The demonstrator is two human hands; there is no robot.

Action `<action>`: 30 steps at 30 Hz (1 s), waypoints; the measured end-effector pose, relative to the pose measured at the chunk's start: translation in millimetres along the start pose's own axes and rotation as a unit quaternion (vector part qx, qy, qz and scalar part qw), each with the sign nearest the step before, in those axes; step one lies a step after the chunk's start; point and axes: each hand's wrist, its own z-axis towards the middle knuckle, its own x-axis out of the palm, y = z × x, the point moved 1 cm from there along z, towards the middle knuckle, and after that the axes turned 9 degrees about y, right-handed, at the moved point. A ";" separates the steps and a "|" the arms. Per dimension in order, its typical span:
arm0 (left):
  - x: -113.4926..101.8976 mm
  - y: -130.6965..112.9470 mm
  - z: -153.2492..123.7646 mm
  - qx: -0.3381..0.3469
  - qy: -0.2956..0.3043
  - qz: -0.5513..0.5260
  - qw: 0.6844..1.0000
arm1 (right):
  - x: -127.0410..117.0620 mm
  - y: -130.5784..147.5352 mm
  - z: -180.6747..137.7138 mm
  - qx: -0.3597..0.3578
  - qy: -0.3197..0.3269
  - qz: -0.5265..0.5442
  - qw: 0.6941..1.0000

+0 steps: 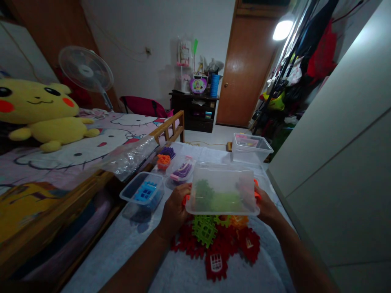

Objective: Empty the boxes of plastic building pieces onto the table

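A translucent plastic box (224, 173) is held up over the table, tilted, with green shapes showing through its wall. My left hand (174, 209) is closed on its left end, by an orange clip (185, 200). My right hand (269, 208) grips the opposite end beside another orange clip (257, 192). Below the box lies a pile of plastic interlocking building pieces. Dark red pieces (216, 264) with small window cut-outs spread at the front. Green pieces (204, 230) and a few orange ones (239, 221) rest on top, partly hidden by the box.
A clear tub (126, 195) with blue pieces (146, 190) stands at left on the cloth-covered table (104, 260). Behind it are a container with purple pieces (183, 169) and an orange pile (163, 160). A larger clear bin (252, 154) is at the far right; a wooden bed rail (91, 183) borders the left.
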 end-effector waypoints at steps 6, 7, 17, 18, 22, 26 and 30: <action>-0.2 -1.7 -2.2 0.038 -0.026 0.025 0.999 | 20.7 -2.7 -12.9 -0.058 -0.117 -0.036 0.991; -0.6 -0.9 -2.2 0.044 -0.034 0.034 0.998 | 22.8 -2.4 -14.0 -0.067 -0.130 -0.040 0.989; -4.1 -0.3 5.0 0.146 -0.101 0.120 0.977 | 24.8 -22.5 -23.0 -0.096 -0.184 -0.080 0.975; -4.1 -0.9 5.6 0.145 -0.099 0.115 0.978 | 24.1 -21.6 -22.8 -0.093 -0.178 -0.089 0.976; -4.3 -1.4 5.6 0.072 -0.063 0.041 0.995 | 14.9 -6.4 -19.9 -0.058 -0.156 -0.097 0.981; -4.3 -1.2 4.4 -0.054 -0.027 -0.082 0.995 | -0.6 3.3 -19.1 -0.019 -0.128 -0.042 0.991; -6.6 -6.9 6.9 -0.143 -0.009 -0.219 0.965 | -5.7 -6.5 -21.0 -0.002 -0.113 0.074 0.991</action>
